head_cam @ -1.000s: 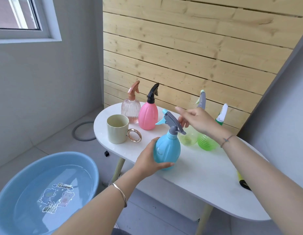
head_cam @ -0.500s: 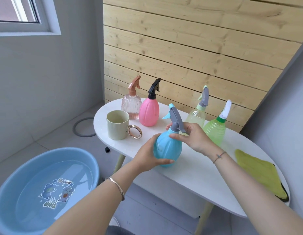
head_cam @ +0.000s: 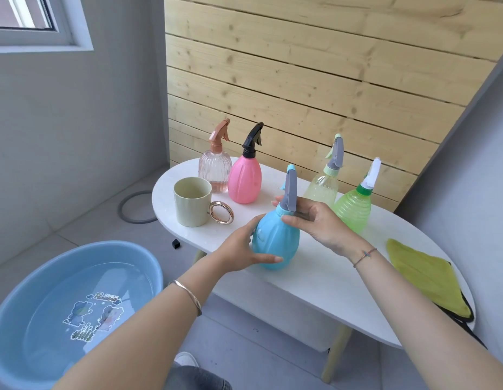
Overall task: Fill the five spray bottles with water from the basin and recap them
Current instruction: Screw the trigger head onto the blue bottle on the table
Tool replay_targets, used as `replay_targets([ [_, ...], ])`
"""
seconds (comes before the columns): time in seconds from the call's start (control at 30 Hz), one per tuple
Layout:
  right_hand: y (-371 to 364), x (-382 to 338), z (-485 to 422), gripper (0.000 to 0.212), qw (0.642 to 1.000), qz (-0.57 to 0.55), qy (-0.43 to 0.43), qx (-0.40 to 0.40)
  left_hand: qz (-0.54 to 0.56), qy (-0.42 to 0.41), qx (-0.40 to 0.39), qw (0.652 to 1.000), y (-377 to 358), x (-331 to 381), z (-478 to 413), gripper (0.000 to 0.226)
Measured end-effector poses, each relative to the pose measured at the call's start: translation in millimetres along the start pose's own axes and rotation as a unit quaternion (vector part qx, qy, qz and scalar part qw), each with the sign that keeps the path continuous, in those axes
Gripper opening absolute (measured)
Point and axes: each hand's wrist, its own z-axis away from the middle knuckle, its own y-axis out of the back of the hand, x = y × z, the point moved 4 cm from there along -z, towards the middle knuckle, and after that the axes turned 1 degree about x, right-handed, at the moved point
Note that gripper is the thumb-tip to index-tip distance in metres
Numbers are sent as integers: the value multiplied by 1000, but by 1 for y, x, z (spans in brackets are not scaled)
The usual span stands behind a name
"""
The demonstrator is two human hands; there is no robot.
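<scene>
**Trainee:** Wooden plank wall [head_cam: 300, 80] behind, white oval table [head_cam: 315, 280] in front. Where is the working bottle?

**Instructor:** At the front of the table stands the blue spray bottle [head_cam: 275, 243], upright. The left hand [head_cam: 241, 249] wraps its belly, fingers curled round it. The right hand [head_cam: 320, 223] pinches the collar just under the grey spray head [head_cam: 290, 190], thumb and fingers closed on it.

**Trainee:** How will it handle?

**Instructor:** Judged empty, therefore light. The wall is thin plastic and likely flexes if squeezed. Grip the belly firmly and turn at the collar, not the trigger. Once filled, expect more weight and a wet, slippery skin, so support it low.

**Trainee:** Surroundings?

**Instructor:** Behind it to the right are a pale yellow bottle [head_cam: 323, 187] and a green bottle [head_cam: 354, 209]. To the left are a pink bottle [head_cam: 244, 181] and a clear ribbed bottle [head_cam: 215, 173]. All four are capped. A cream mug [head_cam: 191, 202] stands beside the pink one. A yellow cloth [head_cam: 424, 277] lies at the right end. The basin [head_cam: 84, 244], holding water, sits on the floor at lower left.
</scene>
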Motion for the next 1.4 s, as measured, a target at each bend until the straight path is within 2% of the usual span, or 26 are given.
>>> replay_targets([
  [0.27,-4,5,1,29,996,-38,17,80,-25,-6,-6,1000,1,1,-1,95],
  [0.43,3,1,-1,28,989,-39,37,137,-68,-10,-40,997,21,17,0,101],
  [0.5,10,-4,-11,27,986,-31,48,160,-64,-20,-1,998,43,33,-5,87],
  [0.57,17,-9,-26,26,983,-3,62,175,-39,-45,97,993,69,50,-13,64],
  [0.63,22,-12,-44,25,978,25,68,193,-20,-39,158,986,89,58,-25,55],
  [0.8,31,-7,-79,22,970,62,60,227,-115,48,140,982,100,53,-55,76],
  [0.93,35,0,-104,22,967,73,51,238,-141,67,124,980,99,47,-76,82],
  [1.4,31,17,-118,22,964,42,20,261,-165,62,134,975,92,42,-86,79],
])
